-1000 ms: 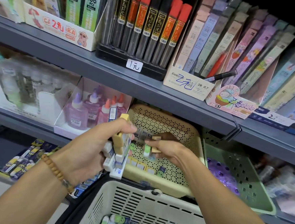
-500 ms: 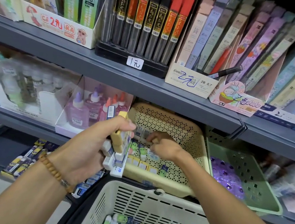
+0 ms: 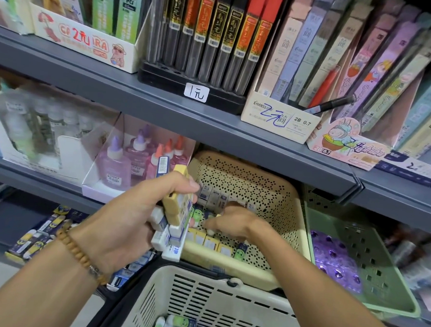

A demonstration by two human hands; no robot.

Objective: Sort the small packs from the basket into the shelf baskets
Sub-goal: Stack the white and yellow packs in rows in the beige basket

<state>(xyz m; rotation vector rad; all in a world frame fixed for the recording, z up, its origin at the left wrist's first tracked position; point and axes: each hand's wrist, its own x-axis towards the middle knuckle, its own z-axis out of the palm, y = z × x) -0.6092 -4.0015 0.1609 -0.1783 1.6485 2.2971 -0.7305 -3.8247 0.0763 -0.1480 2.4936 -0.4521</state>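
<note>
Gripping a stack of small packs [image 3: 173, 211] in the left hand [image 3: 127, 223], just outside the cream shelf basket's [image 3: 271, 193] left rim. Reaching the right hand [image 3: 233, 222] inside that basket, fingers curled down among packs lying there; hold unclear. White basket [image 3: 224, 300] sitting below, at the near edge.

Grey metal shelving in two visible tiers. Upper shelf [image 3: 162, 102], left to right: a white display carton [image 3: 89, 45] of green packs, a black rack [image 3: 189, 94] of upright lead tubes bearing a price tag, and cream display boxes [image 3: 277, 116] of slim packs. Lower shelf [image 3: 40, 180]: cartons of clear bottles [image 3: 31, 128] and of pink and purple bottles [image 3: 121, 161], a cream perforated basket [image 3: 259, 187] with small packs in rows, and just beside it a green basket [image 3: 372, 253].
</note>
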